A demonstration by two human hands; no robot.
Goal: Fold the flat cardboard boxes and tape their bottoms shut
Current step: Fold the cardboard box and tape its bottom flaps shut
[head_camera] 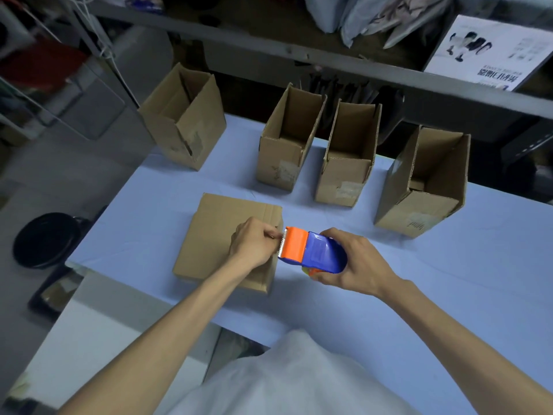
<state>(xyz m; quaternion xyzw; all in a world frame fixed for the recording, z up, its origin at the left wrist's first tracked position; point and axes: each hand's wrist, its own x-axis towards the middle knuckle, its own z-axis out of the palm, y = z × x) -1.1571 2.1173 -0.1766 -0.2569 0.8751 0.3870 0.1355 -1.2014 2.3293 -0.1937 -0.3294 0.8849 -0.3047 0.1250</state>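
A folded cardboard box (209, 244) lies bottom up on the pale blue table (449, 289), near its front left. My right hand (356, 265) grips a blue and orange tape dispenser (314, 250) just right of that box. My left hand (254, 244) hovers over the box's right side, its fingertips pinching the tape end at the dispenser's toothed edge. Several open, upright boxes stand behind: one far left (182, 121), two in the middle (287, 142) (347, 160), one at the right (425, 187).
A grey metal shelf (299, 49) with bags and a white printed carton (490, 52) runs behind the table. A black round bin (45, 241) sits on the floor left of the table. My white shirt fills the bottom of the view.
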